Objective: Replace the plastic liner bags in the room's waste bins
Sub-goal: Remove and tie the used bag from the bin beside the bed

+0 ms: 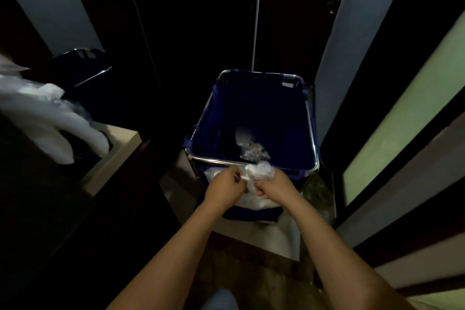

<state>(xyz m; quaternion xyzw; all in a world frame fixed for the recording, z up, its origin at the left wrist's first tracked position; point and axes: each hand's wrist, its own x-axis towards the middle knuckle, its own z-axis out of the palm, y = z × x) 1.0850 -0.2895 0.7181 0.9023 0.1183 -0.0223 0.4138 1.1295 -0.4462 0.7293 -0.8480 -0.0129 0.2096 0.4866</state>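
Observation:
A blue fabric cart on a chrome frame (312,133) stands in front of me in a dim hallway. Crumpled clear plastic (253,152) lies at its bottom. Just in front of the cart's near rail, my left hand (224,189) and my right hand (270,185) are side by side, both closed on a clear plastic bag (260,170). Its bunched top sticks up between the hands, and a whitish filled part (254,200) hangs below them against the cart's front.
White linen (47,113) is heaped at the left over a dark bin and a pale ledge (120,148). A dark door (297,20) with a handle closes the hallway behind the cart. A wall and a frosted glass panel (402,118) run along the right.

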